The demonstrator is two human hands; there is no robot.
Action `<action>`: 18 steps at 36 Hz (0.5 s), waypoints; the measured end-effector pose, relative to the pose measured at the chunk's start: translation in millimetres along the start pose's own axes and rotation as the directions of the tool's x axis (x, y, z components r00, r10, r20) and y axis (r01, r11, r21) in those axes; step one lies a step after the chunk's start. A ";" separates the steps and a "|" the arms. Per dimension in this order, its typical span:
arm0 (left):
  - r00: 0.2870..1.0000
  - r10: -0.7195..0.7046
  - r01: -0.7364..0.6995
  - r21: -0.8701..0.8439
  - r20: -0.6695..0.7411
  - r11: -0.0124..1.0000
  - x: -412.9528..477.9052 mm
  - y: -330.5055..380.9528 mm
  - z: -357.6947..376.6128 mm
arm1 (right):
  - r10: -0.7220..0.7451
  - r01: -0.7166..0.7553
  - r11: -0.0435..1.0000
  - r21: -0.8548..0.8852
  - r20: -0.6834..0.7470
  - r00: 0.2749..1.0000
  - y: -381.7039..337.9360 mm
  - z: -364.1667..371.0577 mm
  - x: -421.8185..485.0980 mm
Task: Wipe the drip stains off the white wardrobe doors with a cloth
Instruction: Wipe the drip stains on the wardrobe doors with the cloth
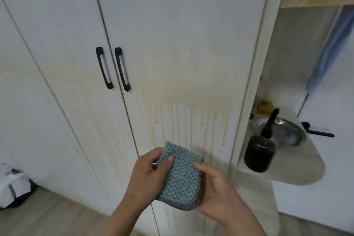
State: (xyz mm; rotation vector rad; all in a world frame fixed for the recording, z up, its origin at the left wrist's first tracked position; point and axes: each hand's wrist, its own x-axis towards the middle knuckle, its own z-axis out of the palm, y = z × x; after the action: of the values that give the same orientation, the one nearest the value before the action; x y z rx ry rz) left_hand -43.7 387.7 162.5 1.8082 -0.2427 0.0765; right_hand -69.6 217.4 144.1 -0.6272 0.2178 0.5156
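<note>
Cloth [180, 176] sits lower centre, soft and light, pinched by your left hand [147, 174] and cradled in your curled right hand [214, 193]. Bunch it flat in one palm before pressing it on the drip stains [183, 120].

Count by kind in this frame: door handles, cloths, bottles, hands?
Black bar-shaped door handles: 2
Blue-grey knitted cloth: 1
Dark round pump bottle: 1
Hands, left hand and right hand: 2
Total: 6
</note>
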 end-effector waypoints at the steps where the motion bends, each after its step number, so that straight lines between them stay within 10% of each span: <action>1: 0.998 0.058 -0.054 0.117 -0.027 0.992 2.5 -3.9 -0.6 | -0.037 0.036 0.999 -0.038 -0.036 0.999 0.3 2.7 0.5; 5: 0.967 0.240 -0.248 0.505 0.083 0.827 34.3 -23.0 9.0 | -0.474 0.373 0.876 -0.305 -0.412 0.778 7.3 -1.1 23.9; 10: 0.918 0.280 -0.397 0.630 0.281 0.668 36.6 -26.5 20.8 | -0.730 0.387 0.680 -0.622 -0.526 0.436 21.6 22.5 32.0; 18: 0.760 0.290 -0.499 0.236 0.582 0.833 54.8 -43.6 2.5 | -0.703 0.621 0.658 -0.425 -0.641 0.306 52.2 68.2 50.2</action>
State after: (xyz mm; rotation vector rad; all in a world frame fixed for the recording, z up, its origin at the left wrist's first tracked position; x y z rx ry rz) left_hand 18.5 388.5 130.4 2.1080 -1.0877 -0.0790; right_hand -51.2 314.7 154.5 -0.9492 0.7213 -0.6401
